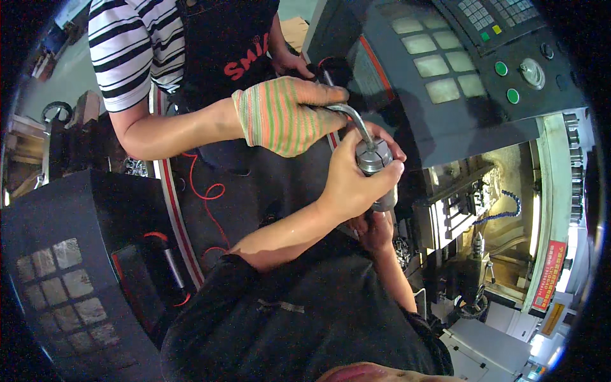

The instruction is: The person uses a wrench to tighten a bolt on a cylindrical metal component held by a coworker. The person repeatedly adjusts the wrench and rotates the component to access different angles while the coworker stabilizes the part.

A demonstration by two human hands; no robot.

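Wrapping my left grip (pixel 351 178) around a slotted metal cylinder (pixel 374 156), I hold it in the air in front of my chest, its grooved end facing up. My thumb presses the near side and my fingers curl round the far side, so that grip is closed on the body. A greyish lower end shows beneath my palm, and there my right grip (pixel 379 230) sits close under it; I cannot tell how firmly those fingers pinch, since part of them is hidden.

I judge this piece heavy for its size, rigid and hard to damage, but smooth and perhaps slick with oil. The round body just below the grooved end looks the best place to take hold, with the second hand backing the lower end against any twisting.

A bent metal rod (pixel 363 126) meets the grooved end; a co-worker's striped gloved hand (pixel 280 118) has its other part between thumb and fingers, just beside my own fingers.

Farther out, a red cord (pixel 194 175) loops on the left, near a dark cabinet (pixel 121 210). To the right are a machine panel with green buttons (pixel 501 69) and a blue hose (pixel 513 202) in the lit machine interior.
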